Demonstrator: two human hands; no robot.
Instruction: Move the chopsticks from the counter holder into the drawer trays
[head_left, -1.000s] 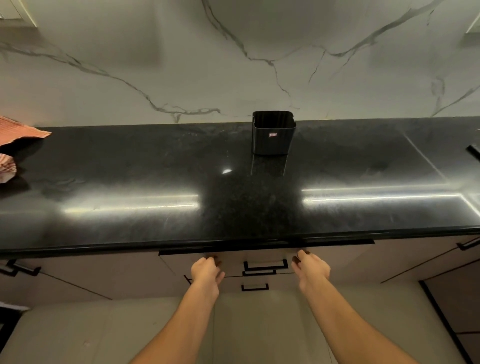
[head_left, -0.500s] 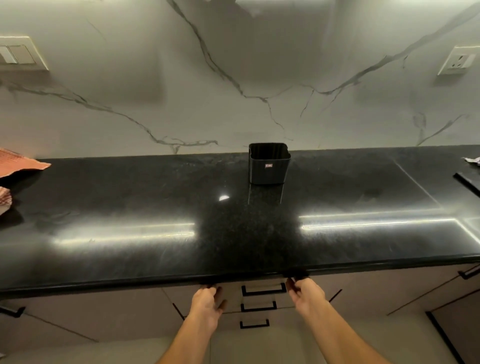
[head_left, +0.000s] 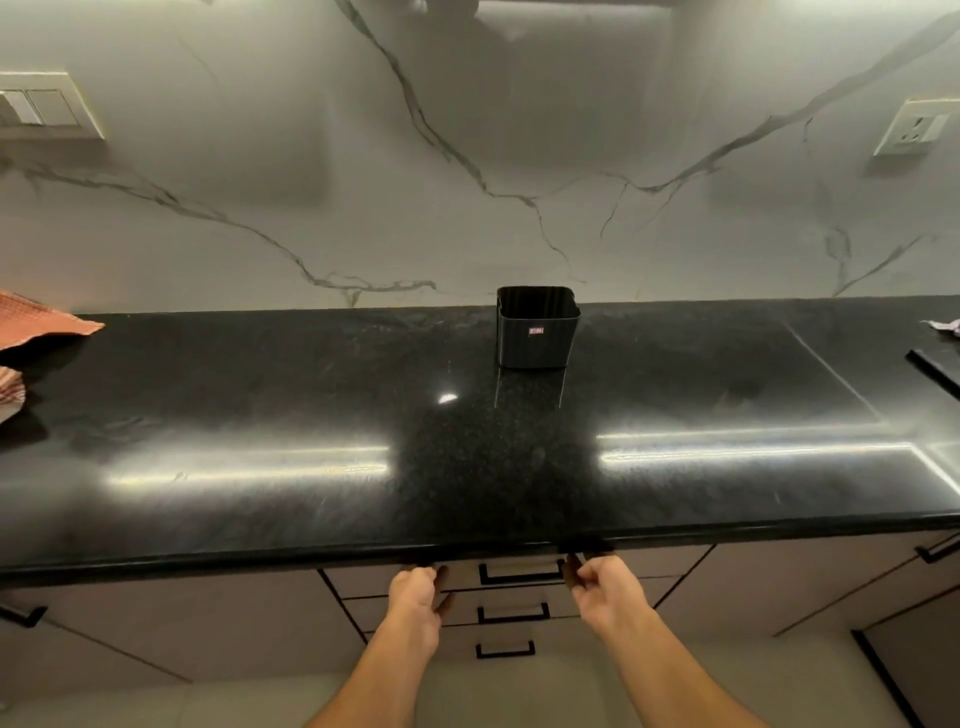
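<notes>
holder (head_left: 537, 332): black ribbed square tub, small red label unreadable, at counter (head_left: 260, 415) back edge, middle | counter: glossy black speckled stone | left hand (head_left: 415, 597), right hand (head_left: 605, 590): fingers curled at top drawer (head_left: 519, 571) front under front edge, grip unclear | chopsticks unseen

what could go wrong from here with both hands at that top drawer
1. The left hand and right hand sit at the top drawer front right under the countertop edge; fingertips could get pinched there.
2. The holder shows no chopsticks, but its inside is dark, so any left in it could be missed.
</notes>
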